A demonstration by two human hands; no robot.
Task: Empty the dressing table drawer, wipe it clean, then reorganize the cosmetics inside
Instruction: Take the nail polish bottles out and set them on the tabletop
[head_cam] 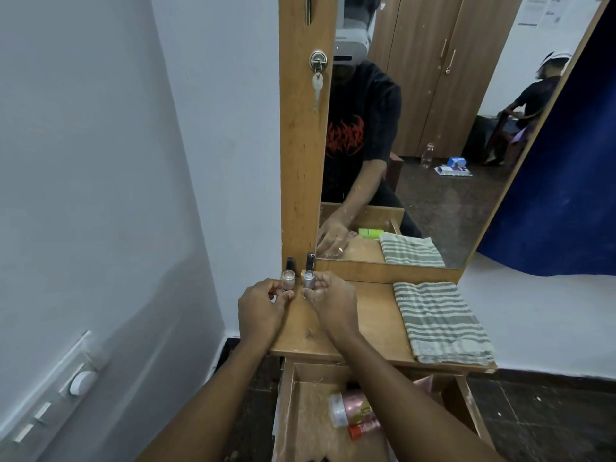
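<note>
At the back left corner of the wooden dressing table top (373, 325), my left hand (261, 310) grips a pinkish nail polish bottle (287, 278) with a black cap. Just to its right, my right hand (333, 303) grips a silver nail polish bottle (309, 276), also black-capped. Both bottles stand upright on the top, side by side, close to the mirror frame. Below, the drawer (286, 415) is pulled open. In it lie a pink and green tube (350, 408) and a red-capped tube (363, 428), partly hidden under my right forearm.
A folded green-striped cloth (440, 323) lies on the right half of the table top. The mirror (433, 145) rises behind, with a key (317, 85) hanging in its wooden frame. A white wall with switches (80, 381) is on the left, a blue curtain (566, 195) on the right.
</note>
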